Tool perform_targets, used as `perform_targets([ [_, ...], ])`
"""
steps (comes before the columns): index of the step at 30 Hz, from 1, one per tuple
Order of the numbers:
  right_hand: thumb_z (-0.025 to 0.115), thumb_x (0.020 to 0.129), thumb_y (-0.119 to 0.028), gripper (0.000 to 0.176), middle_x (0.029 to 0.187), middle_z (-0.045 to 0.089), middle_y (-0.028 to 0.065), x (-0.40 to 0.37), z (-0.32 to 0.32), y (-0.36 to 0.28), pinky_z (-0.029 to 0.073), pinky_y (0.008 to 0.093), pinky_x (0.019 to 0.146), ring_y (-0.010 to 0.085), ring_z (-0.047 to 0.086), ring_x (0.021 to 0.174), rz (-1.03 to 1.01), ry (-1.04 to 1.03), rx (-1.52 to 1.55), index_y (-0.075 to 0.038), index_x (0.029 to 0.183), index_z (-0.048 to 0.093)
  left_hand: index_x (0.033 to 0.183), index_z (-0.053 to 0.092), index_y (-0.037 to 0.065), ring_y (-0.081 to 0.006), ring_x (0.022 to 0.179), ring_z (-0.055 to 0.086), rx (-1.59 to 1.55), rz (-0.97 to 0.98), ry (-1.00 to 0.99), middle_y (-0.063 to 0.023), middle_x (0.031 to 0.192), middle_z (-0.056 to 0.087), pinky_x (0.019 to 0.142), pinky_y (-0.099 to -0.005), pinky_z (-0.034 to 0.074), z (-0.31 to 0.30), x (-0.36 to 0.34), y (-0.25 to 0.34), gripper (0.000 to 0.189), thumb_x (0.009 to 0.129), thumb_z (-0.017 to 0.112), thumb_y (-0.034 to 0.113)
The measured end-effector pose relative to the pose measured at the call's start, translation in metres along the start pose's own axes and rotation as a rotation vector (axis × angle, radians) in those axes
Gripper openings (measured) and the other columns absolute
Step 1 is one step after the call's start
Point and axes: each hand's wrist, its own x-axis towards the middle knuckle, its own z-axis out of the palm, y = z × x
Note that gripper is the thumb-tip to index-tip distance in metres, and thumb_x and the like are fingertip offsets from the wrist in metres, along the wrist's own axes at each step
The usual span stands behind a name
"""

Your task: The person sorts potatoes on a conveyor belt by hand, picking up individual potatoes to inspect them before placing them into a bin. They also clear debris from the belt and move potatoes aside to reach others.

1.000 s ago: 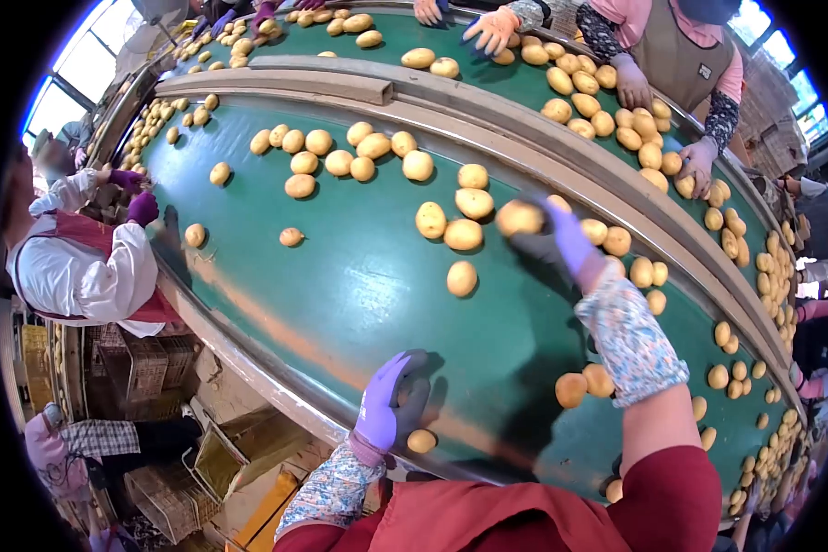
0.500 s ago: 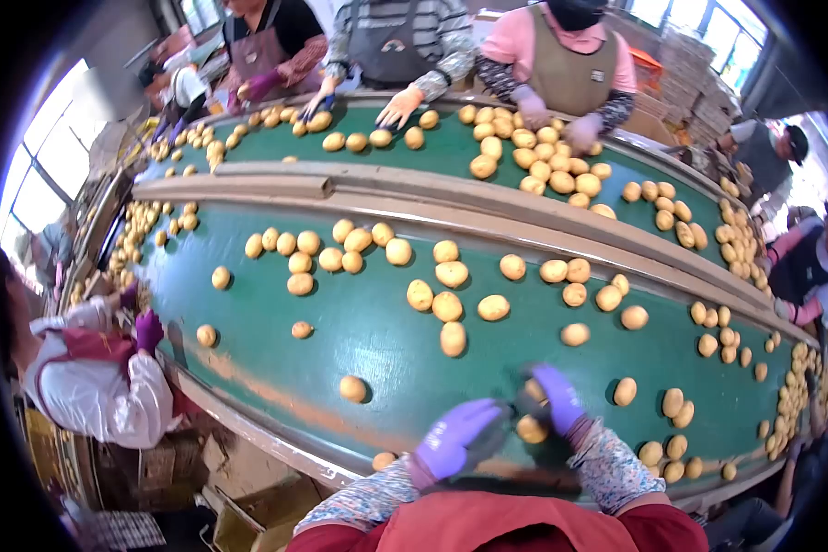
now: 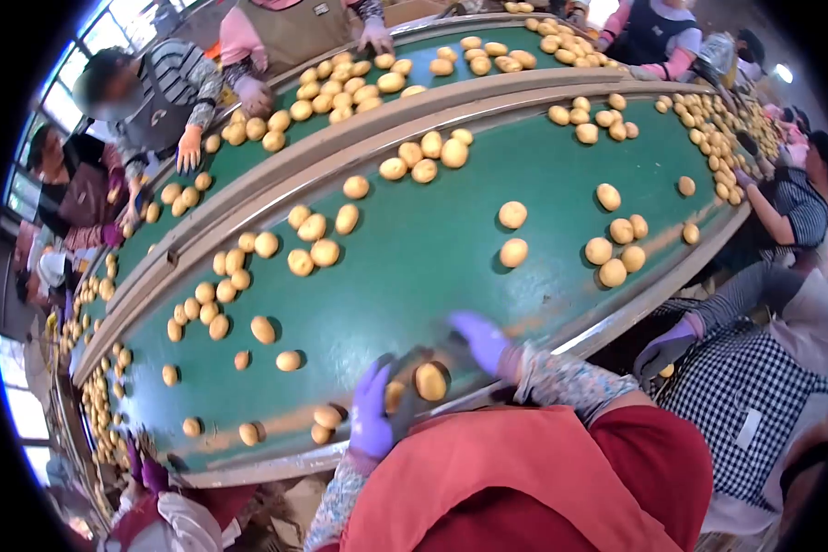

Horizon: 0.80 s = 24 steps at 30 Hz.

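Observation:
Both hands wear purple gloves with dark palms and fingers. My left hand is at the near edge of the green belt, its fingers curled round a potato that they partly cover. Just right of it, a larger potato lies between my two hands. My right hand hovers above and to the right of that larger potato. Its dark fingers are smeared by motion, so their pose is unclear. Two more potatoes rest on the belt left of my left hand.
Many potatoes lie scattered over the belt. A long raised divider separates it from a far lane. Several people stand along the far side. At the right is a co-worker in a checked apron; another co-worker's purple-gloved hands are at lower left.
The view has swung to the right, bringing the checked apron into sight. My left hand has moved onto a potato near the belt's edge, while my right hand has shifted away from the potatoes it was over.

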Motion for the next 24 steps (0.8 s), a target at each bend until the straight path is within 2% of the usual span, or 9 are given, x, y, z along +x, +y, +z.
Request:
perform_targets([
  [1, 0.068, 0.089, -0.021, 0.040, 0.118, 0.063, 0.0227, 0.002, -0.031, -0.089, 0.048, 0.0451, 0.095, 0.0376, 0.061, 0.111, 0.048, -0.303, 0.239, -0.006, 0.125, 0.062, 0.131, 0.057, 0.002, -0.0417, 0.123, 0.055, 0.006, 0.032, -0.078, -0.0227, 0.138, 0.054, 0.102, -0.0467, 0.047, 0.008, 0.014, 0.016, 0.052, 0.083, 0.073, 0.013],
  [4, 0.060, 0.089, -0.015, 0.042, 0.128, 0.060, 0.0207, 0.012, -0.057, -0.094, 0.044, 0.0441, 0.106, 0.0378, 0.056, 0.122, -0.118, -0.270, -0.073, -0.006, 0.130, 0.060, 0.132, 0.056, 0.002, -0.0444, 0.123, 0.053, 0.073, 0.044, -0.157, -0.0239, 0.138, 0.054, 0.105, -0.0488, 0.043, 0.001, 0.015, 0.017, 0.058, 0.079, 0.075, 0.018],
  [6, 0.056, 0.090, -0.012, 0.035, 0.124, 0.061, 0.0211, 0.017, -0.092, -0.037, 0.046, 0.0447, 0.100, 0.0392, 0.056, 0.116, -0.240, 0.306, -0.461, -0.005, 0.125, 0.062, 0.132, 0.056, 0.002, -0.0463, 0.123, 0.052, 0.218, 0.083, -0.184, -0.0246, 0.137, 0.054, 0.105, -0.0509, 0.042, -0.006, 0.008, 0.004, 0.060, 0.078, 0.076, 0.020],
  [10, 0.055, 0.094, -0.021, 0.033, 0.106, 0.066, 0.0224, -0.010, -0.242, 0.091, 0.049, 0.0456, 0.089, 0.0401, 0.062, 0.100, 0.299, 0.846, -0.808, -0.004, 0.122, 0.062, 0.128, 0.058, 0.002, -0.0496, 0.122, 0.050, 0.501, -0.039, -0.047, -0.0268, 0.137, 0.053, 0.103, -0.0555, 0.041, -0.042, -0.057, -0.082, 0.059, 0.077, 0.075, 0.026],
  [12, 0.063, 0.093, -0.041, 0.053, 0.130, 0.062, 0.0218, -0.027, -0.271, 0.129, 0.048, 0.0440, 0.102, 0.0383, 0.058, 0.121, 0.855, 0.649, -0.678, -0.011, 0.136, 0.057, 0.128, 0.058, 0.000, -0.0495, 0.121, 0.050, 0.448, -0.218, 0.112, -0.0282, 0.135, 0.054, 0.104, -0.0532, 0.042, -0.079, -0.062, -0.080, 0.055, 0.081, 0.072, 0.023],
  [17, 0.068, 0.092, -0.035, 0.059, 0.143, 0.043, 0.0343, 0.021, -0.133, 0.094, 0.045, 0.0469, 0.106, 0.0459, 0.054, 0.125, 0.434, 0.721, -0.541, -0.021, 0.147, 0.050, 0.125, 0.059, 0.002, -0.0460, 0.116, 0.054, 0.415, -0.171, 0.218, -0.0249, 0.127, 0.057, 0.099, -0.0512, 0.045, -0.101, -0.022, -0.072, 0.051, 0.080, 0.072, 0.021],
  [20, 0.063, 0.092, -0.013, 0.036, 0.125, 0.060, 0.0201, 0.070, -0.032, 0.013, 0.049, 0.0413, 0.099, 0.0352, 0.061, 0.113, 0.124, 0.528, -0.419, -0.003, 0.126, 0.063, 0.125, 0.058, 0.005, -0.0418, 0.122, 0.053, 0.128, 0.133, -0.064, -0.0217, 0.127, 0.058, 0.103, -0.0488, 0.043, -0.068, 0.009, -0.058, 0.048, 0.080, 0.071, 0.016],
  [22, 0.064, 0.090, -0.007, 0.036, 0.123, 0.062, 0.0154, 0.085, 0.026, -0.026, 0.047, 0.0398, 0.101, 0.0300, 0.060, 0.112, -0.055, 0.183, -0.149, -0.003, 0.127, 0.061, 0.126, 0.058, 0.007, -0.0393, 0.120, 0.053, 0.112, 0.201, -0.429, -0.0186, 0.124, 0.058, 0.101, -0.0485, 0.043, -0.043, 0.025, -0.040, 0.049, 0.079, 0.070, 0.018],
  [24, 0.066, 0.091, -0.011, 0.039, 0.127, 0.061, 0.0169, 0.089, 0.069, -0.092, 0.046, 0.0406, 0.103, 0.0330, 0.059, 0.117, 0.221, -0.327, 0.388, -0.003, 0.129, 0.059, 0.124, 0.060, 0.009, -0.0369, 0.115, 0.054, 0.058, 0.447, -0.321, -0.0158, 0.121, 0.057, 0.099, -0.0486, 0.043, -0.015, 0.008, -0.054, 0.047, 0.079, 0.069, 0.021],
])
